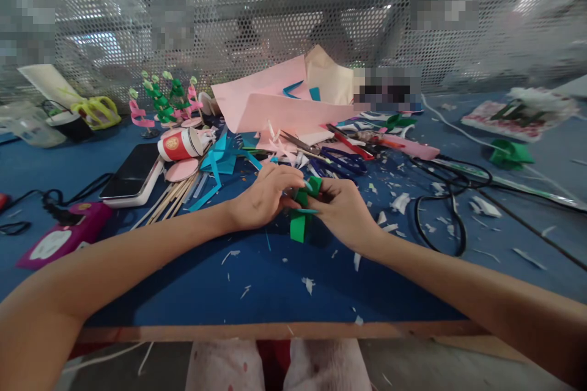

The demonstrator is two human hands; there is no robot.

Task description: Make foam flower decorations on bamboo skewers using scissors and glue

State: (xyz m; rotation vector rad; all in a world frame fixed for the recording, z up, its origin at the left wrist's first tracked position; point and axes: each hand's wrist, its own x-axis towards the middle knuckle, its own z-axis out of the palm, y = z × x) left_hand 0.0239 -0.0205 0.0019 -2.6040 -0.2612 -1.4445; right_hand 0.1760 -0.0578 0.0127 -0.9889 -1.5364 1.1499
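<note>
A bright green strip (298, 228), which looks like folded or curled foam or paper, is held between my two hands over the front middle of the table. My left hand (266, 195) grips it from the left with bent fingers, and its lower end hangs down. From the right, my right hand (342, 208) pinches the same strip between thumb and fingers. Thin light-blue edges (305, 211) show beside the green strip; whether they belong to it I cannot tell. My fingers hide part of the piece.
Behind my hands lie scissors (337, 162), blue paper pieces (222, 156) and large pink sheets (270, 104). A paper cup (181, 145), wooden sticks (177, 198) and a phone (132, 170) are at left. To the right are a glue gun (408, 145), black cable (417, 214) and white scraps.
</note>
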